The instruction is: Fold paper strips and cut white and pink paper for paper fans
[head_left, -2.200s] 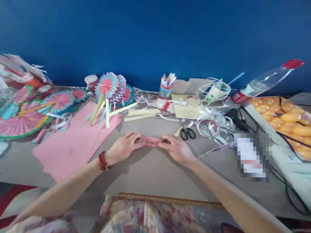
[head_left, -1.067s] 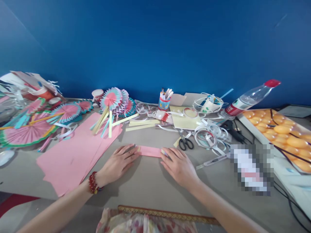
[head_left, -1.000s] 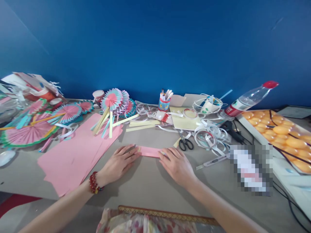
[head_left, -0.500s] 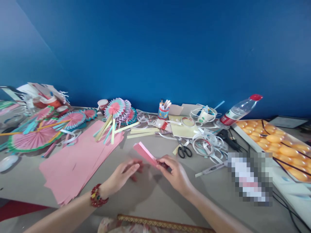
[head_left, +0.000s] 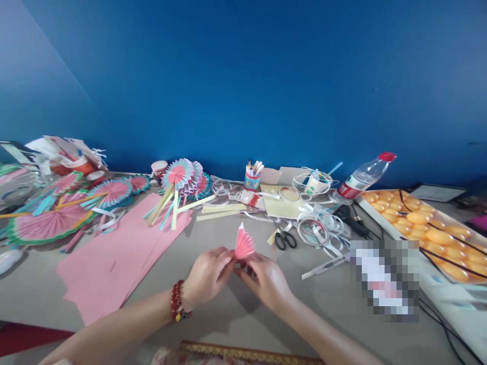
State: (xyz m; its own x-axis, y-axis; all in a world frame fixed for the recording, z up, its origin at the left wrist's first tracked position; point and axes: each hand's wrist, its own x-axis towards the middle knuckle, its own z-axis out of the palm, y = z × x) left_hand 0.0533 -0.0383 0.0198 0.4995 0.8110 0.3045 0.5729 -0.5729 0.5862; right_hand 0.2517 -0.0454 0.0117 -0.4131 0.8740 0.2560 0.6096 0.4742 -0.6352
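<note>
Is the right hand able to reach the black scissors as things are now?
Probably yes, but only after letting go: the right hand and left hand both pinch the pink pleated paper. The scissors lie just beyond the right hand, with bare table between.

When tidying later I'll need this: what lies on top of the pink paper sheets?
The yellow and blue handle strips of the paper fans lie over the far corner of the pink sheets; most of the rest shows bare. How many sheets are stacked cannot be seen.
</note>
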